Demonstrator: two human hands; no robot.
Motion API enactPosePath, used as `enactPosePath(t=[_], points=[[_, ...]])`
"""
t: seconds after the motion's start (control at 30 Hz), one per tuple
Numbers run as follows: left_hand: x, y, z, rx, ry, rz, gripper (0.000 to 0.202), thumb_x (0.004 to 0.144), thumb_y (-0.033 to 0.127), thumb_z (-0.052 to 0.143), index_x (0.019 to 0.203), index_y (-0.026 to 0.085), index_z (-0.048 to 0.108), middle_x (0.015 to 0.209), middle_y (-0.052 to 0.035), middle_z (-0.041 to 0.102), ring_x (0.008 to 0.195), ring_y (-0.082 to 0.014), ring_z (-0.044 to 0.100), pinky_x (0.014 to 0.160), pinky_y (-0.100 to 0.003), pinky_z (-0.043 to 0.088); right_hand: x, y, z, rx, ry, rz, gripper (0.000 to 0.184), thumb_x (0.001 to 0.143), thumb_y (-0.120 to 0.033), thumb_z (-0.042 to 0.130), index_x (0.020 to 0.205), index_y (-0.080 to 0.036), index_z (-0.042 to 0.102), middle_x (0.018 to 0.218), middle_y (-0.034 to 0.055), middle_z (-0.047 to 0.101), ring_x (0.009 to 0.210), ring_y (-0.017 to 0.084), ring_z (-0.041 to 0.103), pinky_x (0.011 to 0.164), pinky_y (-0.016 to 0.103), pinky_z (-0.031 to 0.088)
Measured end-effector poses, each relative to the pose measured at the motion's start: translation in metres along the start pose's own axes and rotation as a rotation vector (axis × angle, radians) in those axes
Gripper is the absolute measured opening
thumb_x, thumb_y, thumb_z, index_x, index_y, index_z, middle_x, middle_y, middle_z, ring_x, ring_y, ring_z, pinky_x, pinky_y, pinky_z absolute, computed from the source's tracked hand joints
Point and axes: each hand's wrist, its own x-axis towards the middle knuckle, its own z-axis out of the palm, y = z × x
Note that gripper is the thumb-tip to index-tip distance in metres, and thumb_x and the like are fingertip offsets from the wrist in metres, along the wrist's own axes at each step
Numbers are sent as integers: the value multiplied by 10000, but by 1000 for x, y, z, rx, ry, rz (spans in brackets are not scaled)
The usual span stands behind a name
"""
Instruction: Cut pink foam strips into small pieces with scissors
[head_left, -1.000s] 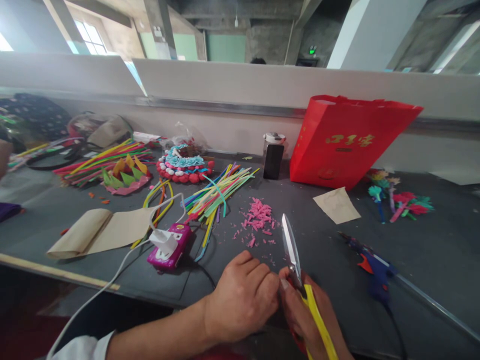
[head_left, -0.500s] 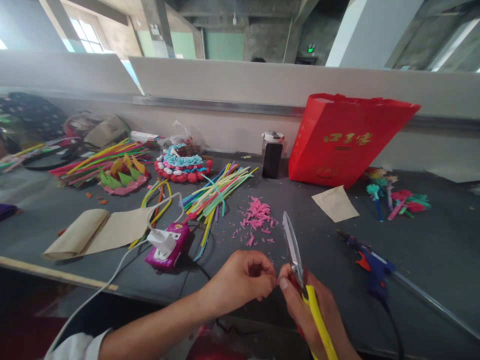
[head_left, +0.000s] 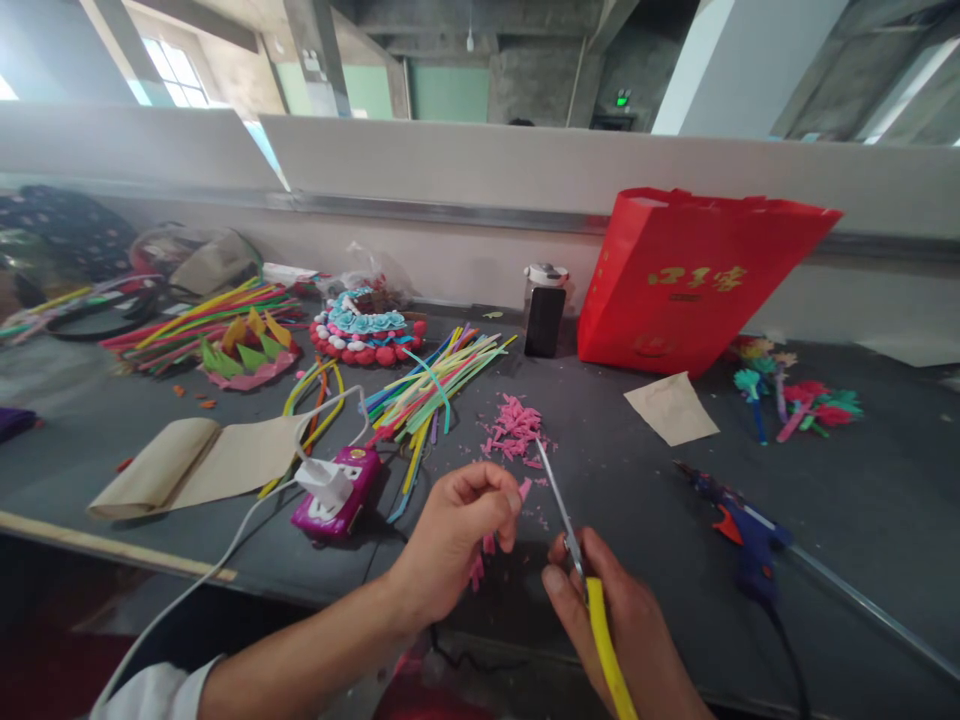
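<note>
My left hand [head_left: 469, 530] is closed in a pinch on a pink strip [head_left: 480, 567]. Parts of the strip show above and below the fingers; the rest is hidden by them. To its right, my right hand [head_left: 615, 610] is wrapped round a pair of scissors [head_left: 558, 492] with a yellow handle. The blades look together and point up and left. Their tip appears at the edge of a heap of small pink cut pieces [head_left: 512, 428] on the dark table. Pink crumbs lie scattered around the heap.
A purple power strip [head_left: 337, 492] with a white plug and cable stands left of my hands. Beyond it lie coloured sticks [head_left: 442, 380] and a brown paper roll [head_left: 161, 465]. A glue gun [head_left: 750, 540], a red bag [head_left: 690, 280] and a phone [head_left: 545, 322] are further right.
My left hand has moved up and left, away from the right hand, and the pink strip now shows. The scissors have swung left, and their blades look closer together.
</note>
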Motion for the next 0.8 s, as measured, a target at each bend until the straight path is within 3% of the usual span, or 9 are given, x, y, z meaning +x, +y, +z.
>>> enactPosePath(t=[0.23, 0.47, 0.8], points=[[-5, -1, 6, -181, 91, 60, 82, 782, 191, 674, 724, 166, 622, 656, 6, 619, 666, -114, 563, 674, -225, 421, -6, 3, 5, -194, -19, -115, 305, 950, -541, 385, 957, -257, 494, 539, -57, 633, 452, 190, 670, 432, 238, 421], [-11, -9, 11, -274, 120, 20, 102, 803, 200, 686, 731, 173, 618, 608, 39, 572, 559, -72, 487, 618, -201, 404, -7, 10, 11, -268, 45, -298, 218, 947, -448, 452, 990, -239, 492, 610, -46, 676, 466, 169, 676, 427, 226, 443], [-12, -12, 13, -362, 100, 26, 103, 784, 215, 702, 746, 177, 614, 620, 29, 573, 594, -94, 508, 644, -223, 423, -8, 13, 14, -273, 62, -316, 225, 959, -447, 451, 1013, -230, 479, 597, -52, 671, 436, 169, 670, 389, 224, 426]])
